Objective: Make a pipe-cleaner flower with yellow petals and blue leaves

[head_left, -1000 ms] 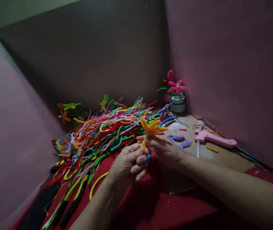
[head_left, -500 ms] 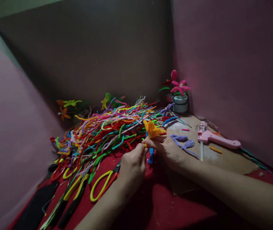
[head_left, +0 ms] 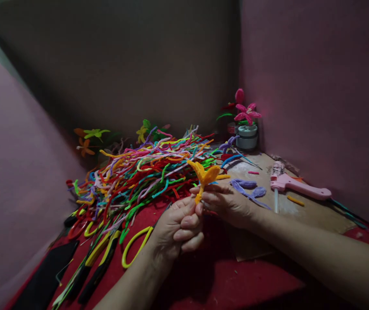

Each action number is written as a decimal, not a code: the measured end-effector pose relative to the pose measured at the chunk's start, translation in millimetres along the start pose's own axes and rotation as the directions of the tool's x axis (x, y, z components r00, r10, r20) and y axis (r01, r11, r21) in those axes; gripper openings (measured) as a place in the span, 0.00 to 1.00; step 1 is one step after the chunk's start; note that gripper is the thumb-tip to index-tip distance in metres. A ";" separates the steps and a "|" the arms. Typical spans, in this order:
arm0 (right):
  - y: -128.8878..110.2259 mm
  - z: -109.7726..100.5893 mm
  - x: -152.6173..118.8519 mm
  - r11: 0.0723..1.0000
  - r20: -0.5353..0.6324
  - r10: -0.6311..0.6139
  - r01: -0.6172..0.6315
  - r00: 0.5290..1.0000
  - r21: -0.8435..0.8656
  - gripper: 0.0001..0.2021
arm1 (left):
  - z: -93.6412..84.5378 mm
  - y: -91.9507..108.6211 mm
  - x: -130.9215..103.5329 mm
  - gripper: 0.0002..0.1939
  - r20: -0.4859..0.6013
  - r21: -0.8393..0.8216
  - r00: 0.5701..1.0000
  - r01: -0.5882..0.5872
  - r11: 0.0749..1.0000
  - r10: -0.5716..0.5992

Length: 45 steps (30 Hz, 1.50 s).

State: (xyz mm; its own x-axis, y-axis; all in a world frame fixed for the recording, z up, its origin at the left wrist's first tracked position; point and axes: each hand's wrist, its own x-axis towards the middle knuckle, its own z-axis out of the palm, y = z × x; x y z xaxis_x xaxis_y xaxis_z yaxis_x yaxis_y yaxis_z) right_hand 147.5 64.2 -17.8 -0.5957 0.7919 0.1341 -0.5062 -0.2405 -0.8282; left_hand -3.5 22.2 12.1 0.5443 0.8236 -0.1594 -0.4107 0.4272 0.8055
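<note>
An orange pipe-cleaner flower (head_left: 205, 173) stands upright between my hands, its petals spread at the top. My left hand (head_left: 186, 224) is closed, pinching the short stem from below with thumb and fingertips. From the other side, the fingers of my right hand (head_left: 228, 202) close in against the stem just under the petals; its thumb is mostly hidden. A thin orange piece (head_left: 223, 176) sticks out to the right beside the petals. Behind the hands spreads a large heap of colourful pipe cleaners (head_left: 152, 168).
A pink glue gun (head_left: 301, 188) lies on a cardboard sheet (head_left: 323, 215) at right, near purple petals (head_left: 249, 189). Yellow-handled scissors (head_left: 136, 245), black-and-yellow pliers (head_left: 102, 262) and a black flat object (head_left: 47, 275) lie at left. Behind stands a pink flower (head_left: 248, 113) in a grey pot (head_left: 247, 137).
My left hand has turned, so its curled fingers now show, and the flower has tilted to show its stem and petals more. A blue piece seen below my hands is now hidden there.
</note>
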 end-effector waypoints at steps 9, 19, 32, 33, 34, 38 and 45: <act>2.4 -0.5 2.1 0.994 -0.205 -0.108 0.112 0.973 0.008 0.06 | -2.8 -11.8 5.9 0.06 -0.075 0.971 0.769 -0.090 0.223 0.635; -0.4 -0.4 -1.1 0.990 -0.084 -0.114 0.107 0.990 -0.089 0.06 | 5.3 -1.7 3.3 0.10 -0.318 0.548 0.910 -0.053 0.835 0.267; 0.0 -0.6 1.2 0.998 -0.061 -0.058 0.060 0.996 0.017 0.10 | -0.7 -1.2 -1.0 0.07 -0.016 0.029 0.999 0.037 0.999 -0.037; 0.1 -0.1 1.0 0.998 -0.081 -0.065 0.066 0.995 0.014 0.09 | 0.0 -1.4 -0.1 0.08 -0.041 0.087 0.999 0.033 0.996 -0.029; 0.5 0.3 0.7 0.997 -0.106 -0.071 0.072 0.992 0.011 0.08 | 0.6 -1.9 0.9 0.10 -0.089 0.189 0.996 0.015 0.982 0.002; 4.1 1.6 0.5 0.995 -0.190 -0.089 0.094 0.978 0.018 0.07 | 2.0 -9.3 3.6 0.12 -0.242 0.820 0.870 -0.054 0.570 0.430; 9.7 2.1 -0.8 0.992 -0.215 -0.118 0.125 0.969 0.019 0.06 | 4.5 -18.5 3.0 0.09 -0.136 0.970 0.796 -0.013 0.241 0.590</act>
State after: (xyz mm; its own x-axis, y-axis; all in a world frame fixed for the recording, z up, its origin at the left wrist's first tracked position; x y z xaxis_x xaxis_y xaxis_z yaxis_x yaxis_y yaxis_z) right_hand 141.8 60.0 -24.8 -0.3836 0.9168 0.1112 -0.5886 -0.1499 -0.7944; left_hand 9.0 15.1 -0.8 0.0915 0.9583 0.2706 0.6036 -0.2695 0.7504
